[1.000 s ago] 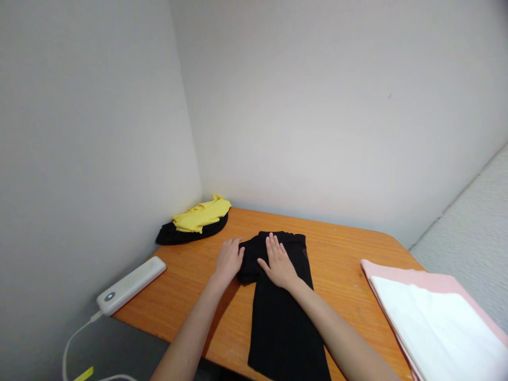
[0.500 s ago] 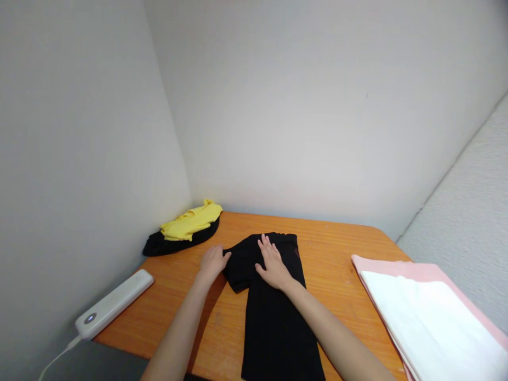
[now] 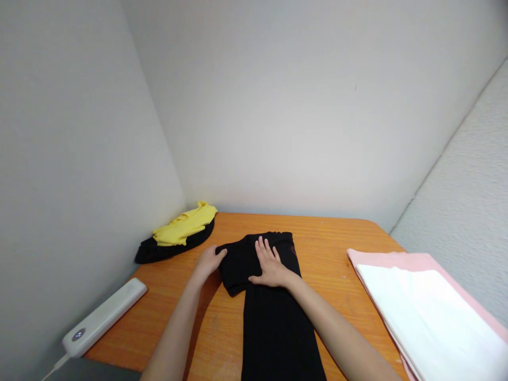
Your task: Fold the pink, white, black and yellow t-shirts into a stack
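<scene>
At lower centre, a black garment [image 3: 281, 328] lies under the spread right hand [image 3: 270, 268]; the left hand [image 3: 208, 262] pinches its left corner.

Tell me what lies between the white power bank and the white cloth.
In the head view: the black garment, on the wooden table, with the left forearm and right forearm crossing that stretch.

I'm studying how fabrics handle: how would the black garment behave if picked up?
The black garment is probably floppy, given its rumpled far edge. It is likely light for its spread, lying thin and flat beneath the right hand.
</scene>
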Demonstrator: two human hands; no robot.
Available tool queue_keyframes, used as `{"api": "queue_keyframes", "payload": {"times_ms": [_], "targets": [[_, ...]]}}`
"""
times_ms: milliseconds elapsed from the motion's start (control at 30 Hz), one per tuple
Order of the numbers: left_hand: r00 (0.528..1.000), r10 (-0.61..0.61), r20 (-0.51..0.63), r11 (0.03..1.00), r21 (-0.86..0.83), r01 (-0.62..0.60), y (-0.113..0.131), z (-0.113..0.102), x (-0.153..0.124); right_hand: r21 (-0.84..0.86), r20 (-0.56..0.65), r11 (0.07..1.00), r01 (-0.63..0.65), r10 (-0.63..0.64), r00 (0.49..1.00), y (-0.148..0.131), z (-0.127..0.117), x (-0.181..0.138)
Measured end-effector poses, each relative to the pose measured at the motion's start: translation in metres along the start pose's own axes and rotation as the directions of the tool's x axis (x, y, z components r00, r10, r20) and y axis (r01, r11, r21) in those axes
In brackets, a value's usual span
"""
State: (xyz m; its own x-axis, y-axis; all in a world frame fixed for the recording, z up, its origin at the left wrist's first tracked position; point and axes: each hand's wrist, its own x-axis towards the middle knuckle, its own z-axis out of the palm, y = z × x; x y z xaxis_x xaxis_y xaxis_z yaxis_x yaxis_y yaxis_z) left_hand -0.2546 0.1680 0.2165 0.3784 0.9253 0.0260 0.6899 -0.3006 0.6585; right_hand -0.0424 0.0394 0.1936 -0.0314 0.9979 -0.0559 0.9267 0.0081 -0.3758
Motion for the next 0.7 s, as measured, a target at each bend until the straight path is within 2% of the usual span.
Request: {"api": "queue_keyframes", "payload": {"times_ms": [100, 200, 300, 367, 467, 533, 700], "targets": [[0.998, 0.046, 0.037, 0.991, -0.125, -0.041, 0.021, -0.004, 0.001, -0.039, -0.004, 0.999, 0.009, -0.010, 1.000, -0.002, 0.003, 0.000], [0.990, 0.080, 0.114, 0.975, -0.218, -0.054, 0.053, 0.004, 0.002, -0.116, -0.065, 0.993, 0.010, -0.018, 0.998, -0.005, 0.008, -0.002], [0.975, 0.098, 0.199, 0.965, -0.260, -0.043, 0.084, 0.030, 0.003, -0.189, -0.152, 0.982, 0.006, -0.035, 0.988, -0.007, 0.013, -0.005], [0.965, 0.105, 0.241, 0.964, -0.263, -0.039, 0.099, 0.053, 0.004, -0.207, -0.154, 0.978, 0.035, -0.068, 0.986, -0.008, 0.014, -0.008], [0.961, 0.103, 0.257, 0.973, -0.226, -0.044, 0.108, 0.082, 0.007, -0.192, -0.109, 0.976, 0.100, -0.122, 0.987, -0.008, 0.013, -0.012], [0.965, 0.096, 0.244, 0.981, -0.186, -0.051, 0.107, 0.093, 0.010, -0.174, -0.105, 0.978, 0.114, -0.134, 0.985, -0.007, 0.011, -0.014], [0.966, 0.101, 0.236, 0.989, -0.129, -0.072, 0.101, 0.100, 0.017, -0.145, -0.120, 0.986, 0.083, -0.101, 0.988, -0.013, 0.006, -0.015]]}}
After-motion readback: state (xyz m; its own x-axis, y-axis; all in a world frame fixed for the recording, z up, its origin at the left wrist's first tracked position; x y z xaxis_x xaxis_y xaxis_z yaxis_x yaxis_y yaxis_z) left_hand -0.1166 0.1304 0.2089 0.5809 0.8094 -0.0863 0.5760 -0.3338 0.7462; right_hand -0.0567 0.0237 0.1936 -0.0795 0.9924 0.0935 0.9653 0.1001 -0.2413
